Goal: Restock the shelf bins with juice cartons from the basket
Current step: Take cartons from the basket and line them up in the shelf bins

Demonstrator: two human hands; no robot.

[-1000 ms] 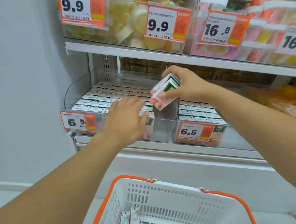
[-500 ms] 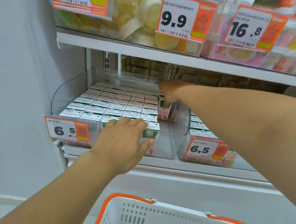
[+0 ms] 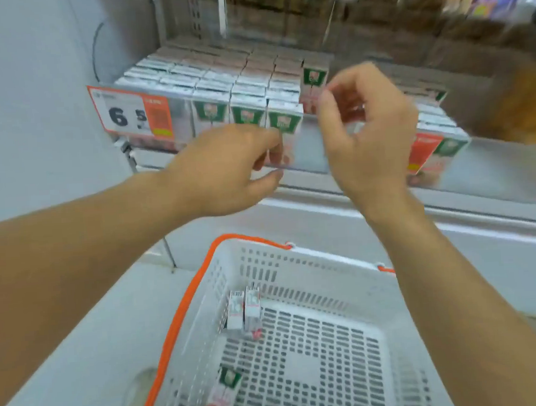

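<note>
Three juice cartons point(image 3: 245, 311) are left in the basket point(image 3: 185, 305), while the left shelf bin point(image 3: 222, 89) looks almost full; both hands, left hand point(image 3: 224, 171) and right hand point(image 3: 366, 131), hang loosely curled and hold nothing, so the job seems near its end

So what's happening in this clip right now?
A person is restocking juice cartons from a white basket into a clear shelf bin. Both hands are empty: the left hand and right hand hover in front of the bin with fingers loosely curled. The bin's left rows are full of cartons. At least three cartons remain in the basket, two upright and one lying down.
</note>
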